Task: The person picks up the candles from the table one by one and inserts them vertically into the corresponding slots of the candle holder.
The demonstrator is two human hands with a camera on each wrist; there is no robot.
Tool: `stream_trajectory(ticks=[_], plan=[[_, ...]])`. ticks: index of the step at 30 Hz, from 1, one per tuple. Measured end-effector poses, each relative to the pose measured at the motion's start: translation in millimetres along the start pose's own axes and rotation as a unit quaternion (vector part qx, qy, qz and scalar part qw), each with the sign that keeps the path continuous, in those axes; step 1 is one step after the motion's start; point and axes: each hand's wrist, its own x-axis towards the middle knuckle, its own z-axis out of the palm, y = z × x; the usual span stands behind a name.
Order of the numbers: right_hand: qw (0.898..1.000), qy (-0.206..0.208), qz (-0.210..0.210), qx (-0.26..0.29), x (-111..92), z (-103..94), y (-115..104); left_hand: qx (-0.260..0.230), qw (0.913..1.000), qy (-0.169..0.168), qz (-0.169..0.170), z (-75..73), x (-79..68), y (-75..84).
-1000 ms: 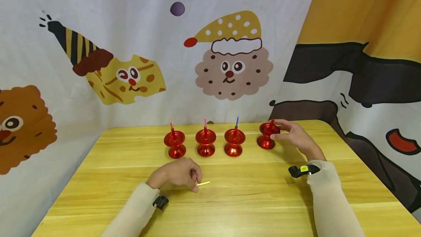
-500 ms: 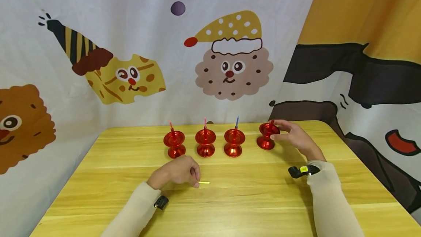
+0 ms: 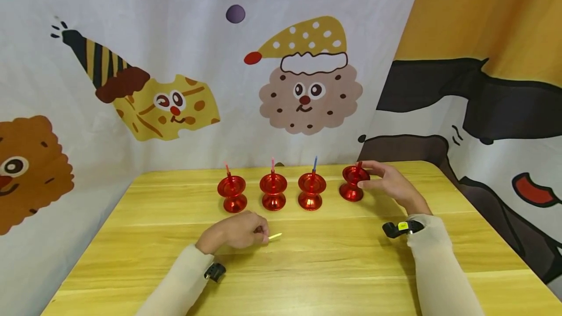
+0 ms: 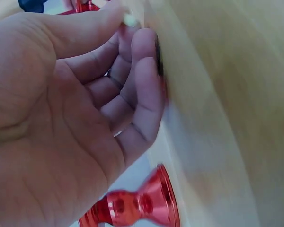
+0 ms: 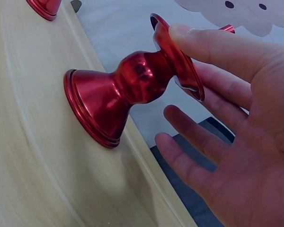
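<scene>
My left hand (image 3: 239,230) pinches a thin yellow candle (image 3: 275,236) at one end between thumb and fingertips, low over the table; its free tip points right and slightly up. In the left wrist view only a pale end of the candle (image 4: 130,20) shows. My right hand (image 3: 395,184) holds the rightmost shiny red candle holder (image 3: 351,192) by its dish rim, thumb on the near side and fingers behind. The holder stands upright, its central socket without a candle. In the right wrist view the holder's waist (image 5: 142,78) and flared base are plain to see.
Left of it stand three matching red holders in a row: one with a reddish candle (image 3: 228,169), one with a pink candle (image 3: 272,165), one with a blue candle (image 3: 314,164). The wooden table (image 3: 333,267) ends at a printed curtain (image 3: 246,111) behind.
My left hand has picked the yellow candle up from the tabletop, and its tip now tilts upward. The right hand keeps its hold on the rightmost holder.
</scene>
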Motion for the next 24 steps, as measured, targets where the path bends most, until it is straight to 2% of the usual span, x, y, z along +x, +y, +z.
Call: stream_trajectory(ticks=[5, 12, 15, 20, 24], plan=[[1.0, -0.008, -0.008, 0.003, 3, 2.1, 2, -0.047, 0.998, 0.019, 0.037, 3.3, 8.7, 6.6], [1.0, -0.015, -0.01, 0.005, 3, 5.0, 0, -0.097, 0.9868, 0.107, 0.074, 13.5, 34.8, 31.8], [1.0, -0.015, -0.015, 0.004, 3, 5.0, 1, -0.12, 0.9774, 0.15, 0.088, 16.8, 49.4, 48.9], [1.0, -0.013, -0.021, 0.0, 4, 5.5, 2, -0.138, 0.9542, 0.238, 0.118, 22.4, 75.7, 73.5], [0.999, -0.009, -0.033, -0.009, 4, 6.0, 1, -0.14, 0.9427, 0.276, 0.125, 22.0, 94.6, 90.5]])
